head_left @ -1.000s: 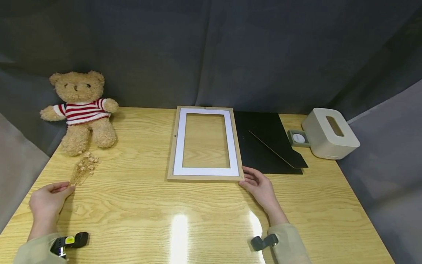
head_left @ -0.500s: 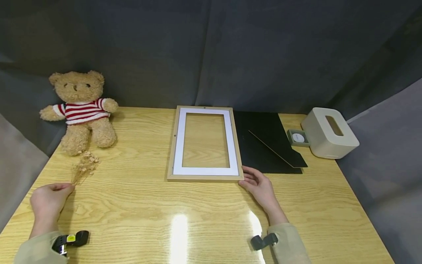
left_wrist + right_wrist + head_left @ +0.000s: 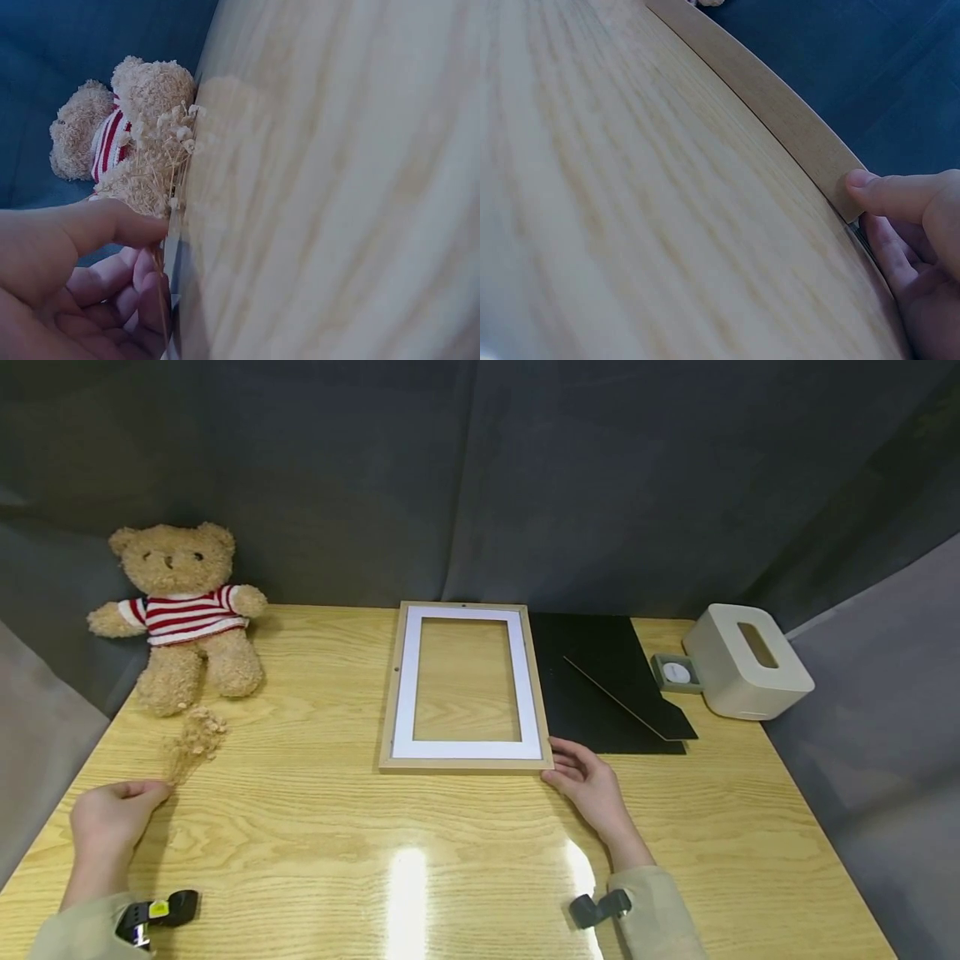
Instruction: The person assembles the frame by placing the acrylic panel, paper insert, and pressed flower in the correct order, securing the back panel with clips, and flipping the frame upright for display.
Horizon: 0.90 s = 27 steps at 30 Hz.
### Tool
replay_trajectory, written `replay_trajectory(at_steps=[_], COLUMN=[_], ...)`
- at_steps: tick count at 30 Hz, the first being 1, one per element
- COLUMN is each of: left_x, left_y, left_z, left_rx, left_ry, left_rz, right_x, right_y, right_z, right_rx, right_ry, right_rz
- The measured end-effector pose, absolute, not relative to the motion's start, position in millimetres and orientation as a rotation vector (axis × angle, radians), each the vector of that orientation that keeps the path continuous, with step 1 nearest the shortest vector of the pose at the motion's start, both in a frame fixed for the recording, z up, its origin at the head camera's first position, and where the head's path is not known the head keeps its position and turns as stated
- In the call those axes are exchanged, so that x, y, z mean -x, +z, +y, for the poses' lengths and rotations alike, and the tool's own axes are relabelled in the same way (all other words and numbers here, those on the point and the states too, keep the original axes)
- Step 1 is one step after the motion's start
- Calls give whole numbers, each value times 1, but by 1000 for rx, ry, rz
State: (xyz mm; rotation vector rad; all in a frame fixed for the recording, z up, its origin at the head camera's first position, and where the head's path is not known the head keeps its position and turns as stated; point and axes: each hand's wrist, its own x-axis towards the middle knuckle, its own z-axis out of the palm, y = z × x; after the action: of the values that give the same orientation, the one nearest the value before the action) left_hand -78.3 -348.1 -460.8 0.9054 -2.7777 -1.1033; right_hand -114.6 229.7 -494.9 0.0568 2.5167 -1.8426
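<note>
Between thumb and fingers my left hand [image 3: 112, 818] pinches the thin stems of a sprig of small dried flowers [image 3: 197, 737]. In the left wrist view the pale blooms of the dried flowers [image 3: 180, 135] fan out beyond the thumb, low over the wood. At the near right corner of a wooden picture frame [image 3: 467, 764], my right hand [image 3: 592, 785] holds the edge. Its thumb lies on the front side of the picture frame [image 3: 780, 120], with the fingers around the corner. A white mat [image 3: 468, 749] sits inside the frame, wood showing through its opening.
A teddy bear [image 3: 183, 610] in a striped shirt sits at the back left, just beyond the blooms. Right of the frame lies a black backing board [image 3: 585, 639] with its stand leg. Further right are a small green box [image 3: 677, 673] and a tissue box [image 3: 750, 664].
The left hand shifts very slightly and the dried flowers turn a little in its fingers. The right hand and the picture frame stay in place.
</note>
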Motion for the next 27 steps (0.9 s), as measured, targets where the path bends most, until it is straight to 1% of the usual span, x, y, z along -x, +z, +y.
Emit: replay_trajectory(at_steps=[6, 16, 27], left_x=[73, 72, 76], left_y=[-459, -458, -455], left_z=[-335, -313, -310], left_rx=[-888, -855, -771], left_ry=[-1188, -1182, -1176], left_rz=[-2757, -2744, -2795], right_x=[115, 115, 116], right_y=[-496, -497, -498], right_z=[229, 229, 231], right_rx=[-66, -52, -9], right_ry=[-1829, -1837, -1847], right_rz=[2523, 2521, 2524])
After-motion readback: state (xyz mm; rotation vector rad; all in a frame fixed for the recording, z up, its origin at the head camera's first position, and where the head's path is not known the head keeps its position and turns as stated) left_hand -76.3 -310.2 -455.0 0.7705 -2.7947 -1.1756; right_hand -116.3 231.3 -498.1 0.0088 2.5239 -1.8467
